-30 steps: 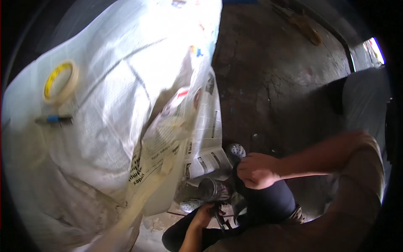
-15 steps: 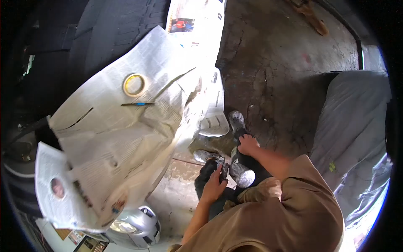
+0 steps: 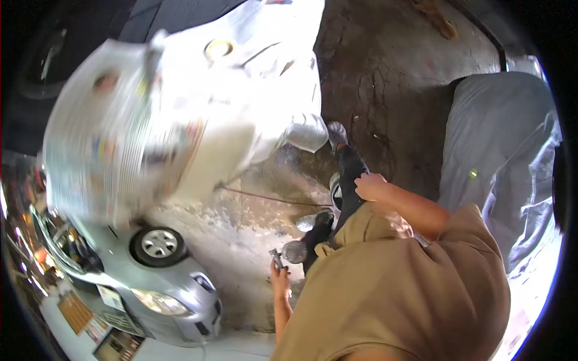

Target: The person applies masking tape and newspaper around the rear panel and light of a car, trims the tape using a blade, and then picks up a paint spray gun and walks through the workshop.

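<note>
My left hand (image 3: pixel 280 278) is held out low on the left, fingers wrapped round a spray gun (image 3: pixel 276 259). Its rounded grey cup (image 3: pixel 294 251) points toward my leg. My right hand (image 3: pixel 369 186) is beside my right leg, fingers loosely bent, with nothing seen in it. Between my legs, partly hidden, a whitish round container (image 3: pixel 335 188) stands on the floor. Sheets of newspaper (image 3: pixel 232 111) cover a surface in front of me, overexposed and blurred on the left. A roll of masking tape (image 3: pixel 219 48) lies on them.
A silver car (image 3: pixel 158 289) stands at the lower left. On the right, a grey cover (image 3: pixel 497 132) hangs over a bulky object. A thin dark line, maybe a hose (image 3: pixel 271 197), runs along the stained concrete floor (image 3: pixel 397 66). A brown object (image 3: pixel 438 18) lies at the top right.
My left hand has swung left and away from my knees with the spray gun. My right hand has shifted slightly up. The view has turned, bringing more of the car into sight.
</note>
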Demonstrator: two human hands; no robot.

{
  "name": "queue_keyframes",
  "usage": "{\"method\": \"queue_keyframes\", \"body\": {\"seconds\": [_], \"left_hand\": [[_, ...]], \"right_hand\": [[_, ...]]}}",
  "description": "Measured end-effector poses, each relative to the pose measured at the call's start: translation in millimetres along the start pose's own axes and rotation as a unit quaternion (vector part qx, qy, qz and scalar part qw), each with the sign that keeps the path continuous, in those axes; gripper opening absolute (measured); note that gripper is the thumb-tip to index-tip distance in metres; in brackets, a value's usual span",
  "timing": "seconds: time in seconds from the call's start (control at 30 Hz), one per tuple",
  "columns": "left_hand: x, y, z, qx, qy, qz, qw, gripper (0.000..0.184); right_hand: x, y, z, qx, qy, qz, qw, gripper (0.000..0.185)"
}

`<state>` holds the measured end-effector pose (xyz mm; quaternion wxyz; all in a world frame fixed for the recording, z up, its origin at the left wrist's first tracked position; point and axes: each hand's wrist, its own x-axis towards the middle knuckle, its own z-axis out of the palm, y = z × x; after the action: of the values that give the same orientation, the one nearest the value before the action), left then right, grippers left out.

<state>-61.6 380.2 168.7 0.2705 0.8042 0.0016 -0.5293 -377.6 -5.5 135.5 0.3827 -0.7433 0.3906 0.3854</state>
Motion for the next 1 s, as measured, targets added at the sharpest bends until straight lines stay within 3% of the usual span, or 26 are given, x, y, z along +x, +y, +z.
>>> {"method": "queue_keyframes", "body": {"seconds": [0.1,0.17,0.23,0.27,0.3,0.33,0.4,0.47,0.63,0.9,1.0], "left_hand": [[-21,-124,-61,-0.08,0.081,-0.064,0.991,0.075],[-38,-206,-92,-0.121,0.119,-0.111,0.979,0.072],[-64,-280,-112,-0.221,0.12,-0.139,0.958,0.065],[-76,-307,-115,-0.246,0.122,-0.158,0.948,0.062],[-91,-327,-117,-0.262,0.121,-0.172,0.942,0.06],[-103,-342,-114,-0.276,0.117,-0.182,0.936,0.058],[-115,-363,-113,-0.296,0.11,-0.191,0.929,0.053],[-120,-377,-112,-0.308,0.101,-0.189,0.927,0.048],[-97,-375,-112,-0.317,0.095,-0.163,0.93,0.039],[-31,-288,-150,-0.334,0.055,-0.067,0.938,0.038],[-54,-237,-173,-0.348,0.159,-0.065,0.922,0.042]], "right_hand": [[-55,-110,-16,0.001,0.01,-0.101,0.995,0.04],[-115,-215,-42,0.044,0.059,-0.246,0.966,0.038],[-170,-297,-39,0.113,0.155,-0.427,0.884,0.044],[-217,-339,-58,0.155,0.179,-0.528,0.816,0.043],[-278,-376,-91,0.189,0.119,-0.55,0.805,0.04],[-317,-406,-108,0.163,0.125,-0.618,0.758,0.038],[-377,-452,-114,0.085,0.269,-0.692,0.664,0.03],[-401,-483,-112,0.057,0.276,-0.731,0.621,0.029],[-413,-548,-97,0.02,0.229,-0.778,0.584,0.026],[-411,-593,-106,0.002,0.152,-0.813,0.562,0.025],[-419,-608,-118,0.039,0.136,-0.84,0.524,0.026]]}}
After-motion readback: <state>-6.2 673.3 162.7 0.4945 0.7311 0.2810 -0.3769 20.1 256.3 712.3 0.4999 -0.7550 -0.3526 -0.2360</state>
